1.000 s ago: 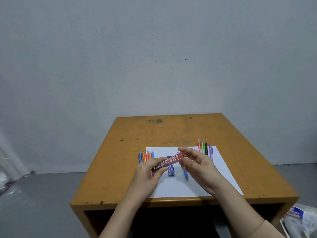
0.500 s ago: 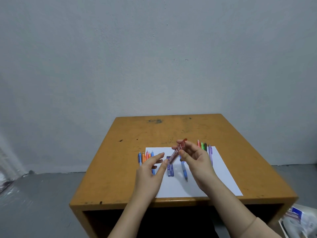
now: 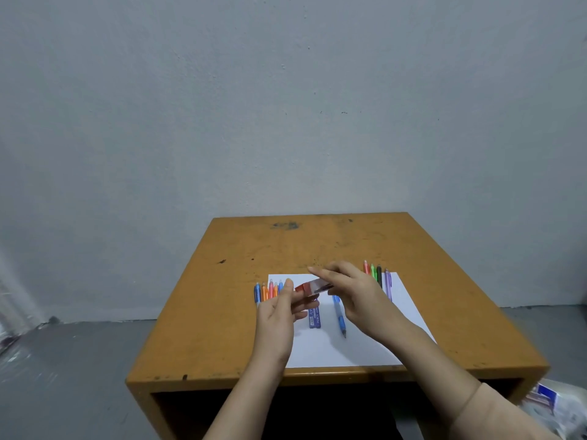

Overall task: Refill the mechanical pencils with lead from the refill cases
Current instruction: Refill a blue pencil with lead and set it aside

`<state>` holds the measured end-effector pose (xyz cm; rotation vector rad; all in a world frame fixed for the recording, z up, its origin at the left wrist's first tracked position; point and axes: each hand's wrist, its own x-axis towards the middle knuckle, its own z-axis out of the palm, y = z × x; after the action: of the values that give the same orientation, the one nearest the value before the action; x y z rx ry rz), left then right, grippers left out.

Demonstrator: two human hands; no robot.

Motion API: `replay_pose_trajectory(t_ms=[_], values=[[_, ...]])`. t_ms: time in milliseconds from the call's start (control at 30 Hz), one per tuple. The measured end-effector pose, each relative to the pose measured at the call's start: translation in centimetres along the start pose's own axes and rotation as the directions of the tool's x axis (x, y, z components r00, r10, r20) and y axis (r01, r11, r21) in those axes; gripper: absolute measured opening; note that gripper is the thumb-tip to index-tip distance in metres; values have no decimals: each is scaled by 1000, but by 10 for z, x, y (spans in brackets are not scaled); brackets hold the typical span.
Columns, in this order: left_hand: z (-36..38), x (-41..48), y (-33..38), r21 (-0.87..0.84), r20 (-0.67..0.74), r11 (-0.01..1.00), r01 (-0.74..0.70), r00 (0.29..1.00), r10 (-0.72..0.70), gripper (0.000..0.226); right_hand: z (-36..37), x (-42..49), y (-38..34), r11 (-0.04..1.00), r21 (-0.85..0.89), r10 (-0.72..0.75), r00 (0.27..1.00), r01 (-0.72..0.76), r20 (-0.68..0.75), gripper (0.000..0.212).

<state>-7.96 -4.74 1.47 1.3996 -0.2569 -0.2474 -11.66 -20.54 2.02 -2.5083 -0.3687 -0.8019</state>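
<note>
Nearest you, your left hand is raised over the near-left part of the white paper sheet, thumb upright and fingers extended under the small red-and-clear plastic lead refill case. Whether that hand grips the case or only touches it cannot be told.

Your right hand pinches the clear end of the case between thumb and fingertips, holding it in the air above the sheet.

Half a second ago the right hand alone held the case tilted steeply, with the left hand open beneath. The case has since swung back to nearly level, and its red end has met the left thumb. This suggests the cap is about to be worked, so no lead is out yet.

Below the hands, a flat blue refill case and a blue mechanical pencil lie side by side on the sheet, apart and untouched.

Farther out, a row of blue and orange pencils lies at the sheet's left edge. A row of red, green, black and lilac pencils lies at its far right corner.

All of this rests on the worn orange wooden table.
</note>
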Motion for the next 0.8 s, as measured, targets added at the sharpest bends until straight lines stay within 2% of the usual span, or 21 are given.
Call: replay_pose_trajectory(t_ms=[100, 233, 300, 367, 433, 600, 700, 800], values=[[-1, -1, 5, -140, 3, 985, 103, 995, -104, 48, -2, 1, 0, 999, -17, -36, 999, 35, -30, 76], [-2, -4, 8, -247, 45, 949, 196, 981, -190, 54, -2, 3, 5, 995, -89, -50, 999, 51, 9, 103], [-2, -4, 10, -269, 61, 936, 226, 974, -217, 56, -3, 3, 7, 986, -135, -100, 995, 100, 3, 98], [-3, -4, 11, -268, 78, 930, 253, 967, -241, 58, -3, 2, 12, 955, -220, -206, 979, 201, -2, 78], [-3, -3, 12, -261, 88, 923, 281, 960, -267, 59, -2, 2, 15, 935, -269, -241, 971, 232, 0, 67], [-4, -3, 14, -254, 91, 918, 306, 952, -292, 60, -1, 0, 14, 937, -278, -231, 972, 210, -45, 75], [-4, -2, 15, -238, 107, 915, 327, 945, -310, 60, -1, -1, 13, 941, -263, -232, 971, 212, -48, 67], [-4, -1, 17, -230, 101, 914, 336, 942, -320, 58, -1, 0, 13, 941, -273, -223, 974, 202, -48, 72]])
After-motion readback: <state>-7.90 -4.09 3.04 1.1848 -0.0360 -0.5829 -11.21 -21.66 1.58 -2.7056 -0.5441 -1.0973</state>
